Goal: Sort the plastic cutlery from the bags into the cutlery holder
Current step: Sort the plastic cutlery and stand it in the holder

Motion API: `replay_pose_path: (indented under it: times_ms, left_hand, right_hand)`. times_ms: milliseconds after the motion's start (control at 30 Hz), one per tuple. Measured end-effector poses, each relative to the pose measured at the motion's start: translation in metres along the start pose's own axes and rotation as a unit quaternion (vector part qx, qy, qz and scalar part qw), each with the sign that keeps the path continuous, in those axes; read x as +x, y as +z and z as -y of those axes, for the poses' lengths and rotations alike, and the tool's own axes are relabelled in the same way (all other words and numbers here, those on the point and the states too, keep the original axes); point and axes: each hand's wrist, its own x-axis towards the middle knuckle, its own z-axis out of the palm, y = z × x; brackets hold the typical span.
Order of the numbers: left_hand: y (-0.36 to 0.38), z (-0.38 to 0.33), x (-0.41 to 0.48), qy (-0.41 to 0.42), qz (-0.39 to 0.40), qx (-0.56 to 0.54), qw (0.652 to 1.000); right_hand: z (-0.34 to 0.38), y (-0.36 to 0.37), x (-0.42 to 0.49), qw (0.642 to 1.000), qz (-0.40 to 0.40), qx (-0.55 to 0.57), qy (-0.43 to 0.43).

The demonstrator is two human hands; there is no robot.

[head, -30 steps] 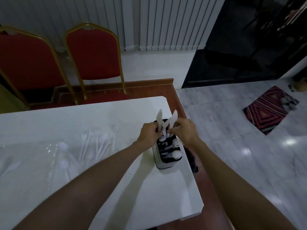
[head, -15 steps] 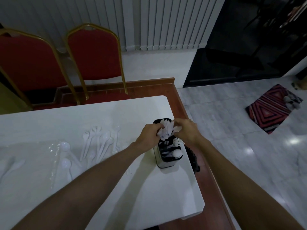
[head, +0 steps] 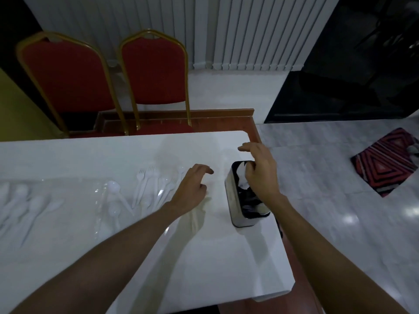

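A metal cutlery holder [head: 235,207] with dark compartments stands near the right end of the white table [head: 204,257]. White plastic cutlery sticks out of its far compartment, and more lies in the near one. My right hand [head: 260,171] hovers over the holder's far end with relaxed fingers, holding nothing. My left hand [head: 192,189] is above the table just left of the holder, loosely curled and empty. Loose white plastic forks [head: 145,182] and spoons [head: 113,189] lie on clear plastic bags [head: 99,211] further left.
More white spoons [head: 22,200] lie at the table's far left. Two red chairs [head: 154,71] with gold frames stand behind the table. The table's right edge is close to the holder; a red patterned mat [head: 385,159] lies on the floor beyond.
Both hands have let go of the cutlery bunch, which now sits in the holder. My left hand has moved left away from the holder; my right hand has lifted and opened.
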Motion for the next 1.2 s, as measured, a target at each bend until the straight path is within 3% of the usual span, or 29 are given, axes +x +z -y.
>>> replay_pose_path:
  times_ms: [167,367,567,767,933,1033,1100,1200]
  left_hand:
    - [-0.025,0.074,-0.045,-0.126,-0.043,0.047,0.99]
    - [-0.061,0.146,-0.101,-0.278,-0.105,0.115,0.948]
    - [-0.062,0.178,-0.138,-0.428,-0.067,0.083,0.897]
    - [-0.057,0.184,-0.141,-0.398,-0.101,0.036,0.911]
    - [-0.071,0.194,-0.141,-0.375,-0.126,0.031,0.918]
    - [-0.07,0.188,-0.141,-0.314,-0.144,0.093,0.934]
    - [-0.063,0.181,-0.139,-0.281,-0.114,0.1,0.948]
    - [-0.05,0.172,-0.131,-0.322,-0.011,0.044,0.946]
  right_hand:
    - [0.045,0.058,-0.011,0.995,0.078,0.04,-0.039]
    - [0.058,0.14,-0.061,0.97,0.241,0.018,0.03]
    - [0.065,0.198,-0.108,0.945,0.325,-0.016,0.031]
    - [0.079,0.232,-0.132,0.92,0.373,-0.086,-0.088]
    - [0.078,0.224,-0.144,0.926,0.339,-0.12,-0.114]
    - [0.077,0.213,-0.147,0.931,0.315,-0.129,-0.128]
    - [0.08,0.211,-0.144,0.938,0.299,-0.128,-0.119]
    - [0.086,0.219,-0.138,0.947,0.273,-0.131,-0.109]
